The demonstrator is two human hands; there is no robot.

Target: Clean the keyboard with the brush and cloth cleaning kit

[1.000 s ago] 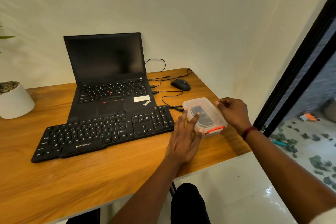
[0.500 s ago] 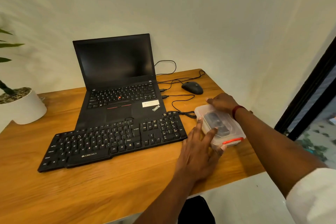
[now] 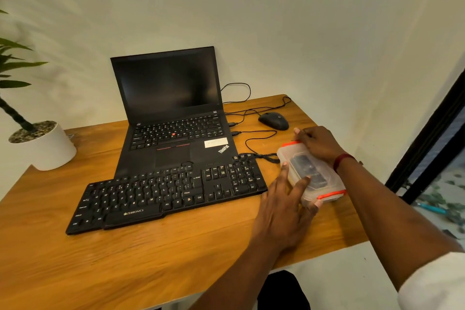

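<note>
— Two hands on the clear cleaning-kit box (image 3: 327, 181) now, and watch the right hand (image 3: 319, 145). A second ago it sat along the box's far right side. Now it has reached to the far end, fingers curled over the far orange latch (image 3: 290, 144).

— And the left hand (image 3: 284, 209)?

— Spread wide, fingers fairly straight, pressing on the lid from the near left. It was on the lid a second ago too, so it's just steadying.

— Where's the box?

— Near the table's (image 3: 151, 259) right edge, just beside the right end of the black keyboard (image 3: 166, 194). The left hand hides the gap, so I can't tell if they touch. The lid's on, and the near orange latch (image 3: 331, 194) looks closed.

— So what does that reach buy us?

— I'd say the far latch is about to be popped. The brush and cloth are presumably still inside. Something dark (image 3: 305, 168) shows through the lid, but I can't make out what.

— And the keyboard?

— Untouched, lying in front of the open laptop (image 3: 171, 108), with the mouse (image 3: 273, 120) toward the far right corner. No cleaning has started, and the near latch likely goes next.
</note>
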